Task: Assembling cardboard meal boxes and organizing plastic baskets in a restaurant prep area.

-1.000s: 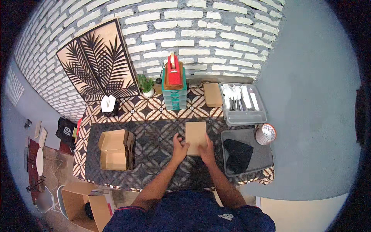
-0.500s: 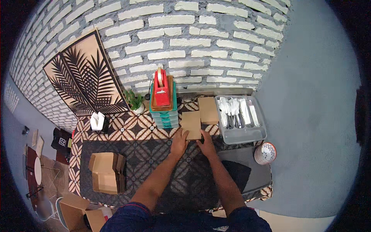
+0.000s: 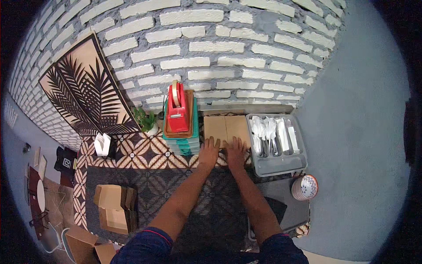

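Note:
Two flat brown cardboard boxes lie side by side at the back of the table, the left box [image 3: 215,126] pressed up close to the right box [image 3: 237,126]. My left hand [image 3: 209,152] rests at the near edge of the left box, fingers stretched forward and apart. Beside it, my right hand [image 3: 236,152] lies with spread fingers over the near edge of the right box, close to the seam between the two. Neither hand is wrapped round anything. The boxes' near edges are partly hidden under my fingers.
A grey cutlery tray [image 3: 280,165] stands right of the boxes; stacked bowls [image 3: 305,187] are nearer. Left of the boxes, a red tape dispenser [image 3: 176,115] tops teal-lidded containers [image 3: 184,147]. Open cardboard boxes [image 3: 115,209] sit at near left, a potted plant [image 3: 144,119] at the back.
Both hands have moved away from me, and the left box has slid back level beside the right box. My fingers have gone from its sides to the near edges. The view has shifted slightly.

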Action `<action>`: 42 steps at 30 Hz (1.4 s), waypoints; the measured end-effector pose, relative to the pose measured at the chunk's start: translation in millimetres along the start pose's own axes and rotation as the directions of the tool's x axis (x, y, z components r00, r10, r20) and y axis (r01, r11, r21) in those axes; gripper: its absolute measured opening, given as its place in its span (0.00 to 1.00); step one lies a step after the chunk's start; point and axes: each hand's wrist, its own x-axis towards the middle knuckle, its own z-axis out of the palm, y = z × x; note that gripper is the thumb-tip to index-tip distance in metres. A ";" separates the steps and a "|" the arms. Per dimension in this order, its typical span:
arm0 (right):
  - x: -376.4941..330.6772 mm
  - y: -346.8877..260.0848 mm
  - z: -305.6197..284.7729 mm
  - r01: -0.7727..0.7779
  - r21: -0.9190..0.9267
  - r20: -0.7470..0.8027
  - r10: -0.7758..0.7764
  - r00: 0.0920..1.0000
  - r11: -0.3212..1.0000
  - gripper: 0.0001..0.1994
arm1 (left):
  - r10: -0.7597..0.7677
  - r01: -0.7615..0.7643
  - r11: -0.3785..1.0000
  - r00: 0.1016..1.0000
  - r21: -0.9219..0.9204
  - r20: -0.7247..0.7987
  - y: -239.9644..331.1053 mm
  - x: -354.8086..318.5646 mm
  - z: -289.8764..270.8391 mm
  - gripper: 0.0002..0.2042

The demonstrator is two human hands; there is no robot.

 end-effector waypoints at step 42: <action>-203.6 -436.0 -146.9 -0.341 0.886 0.431 -0.287 0.856 0.314 0.15 | -0.285 0.289 0.944 0.957 -0.161 0.046 -230.1 -472.7 -285.2 0.10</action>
